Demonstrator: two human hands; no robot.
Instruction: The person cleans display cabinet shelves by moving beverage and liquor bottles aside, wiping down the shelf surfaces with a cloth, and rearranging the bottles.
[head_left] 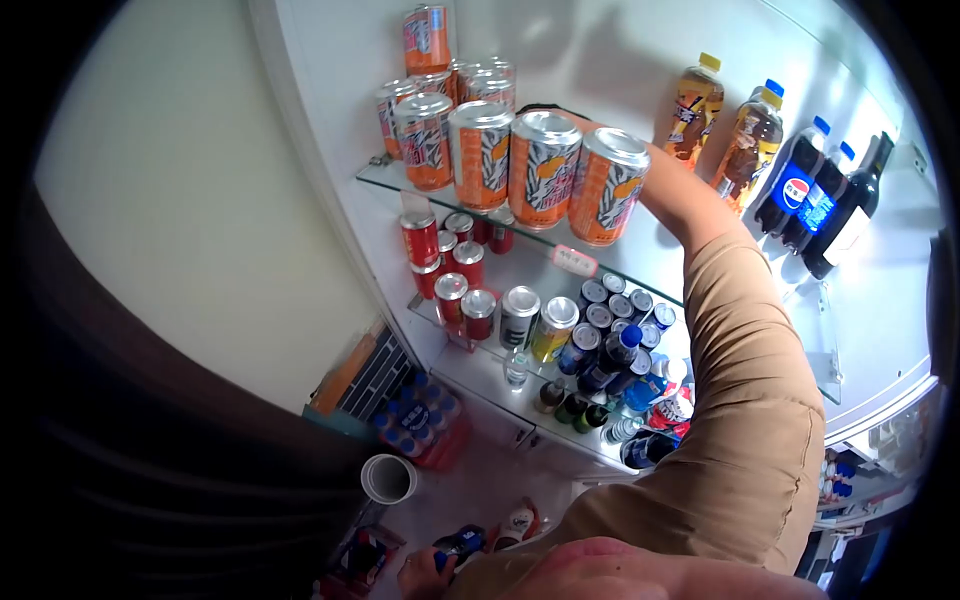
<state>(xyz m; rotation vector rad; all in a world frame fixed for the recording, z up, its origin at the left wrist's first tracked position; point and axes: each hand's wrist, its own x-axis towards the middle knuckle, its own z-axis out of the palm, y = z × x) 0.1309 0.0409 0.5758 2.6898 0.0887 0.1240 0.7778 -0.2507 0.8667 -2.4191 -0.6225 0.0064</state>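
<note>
My right arm, in a tan sleeve, reaches over the upper glass shelf [520, 232]. My right hand [568, 117] is mostly hidden behind the front row of orange cans [545, 170], with a dark band near the wrist. What its fingers do is hidden. More orange cans stand at the shelf's left, one stacked on top [427, 38]. Low at the bottom edge, my left hand [425, 575] is closed around a dark bottle with blue parts [460, 543].
Yellow-capped bottles [695, 110] and dark cola bottles [797, 180] stand at the right. Red cans [478, 315], a silver can [519, 318] and small bottles fill lower shelves. A white bin [389, 479] and wrapped drinks [420, 420] are on the floor.
</note>
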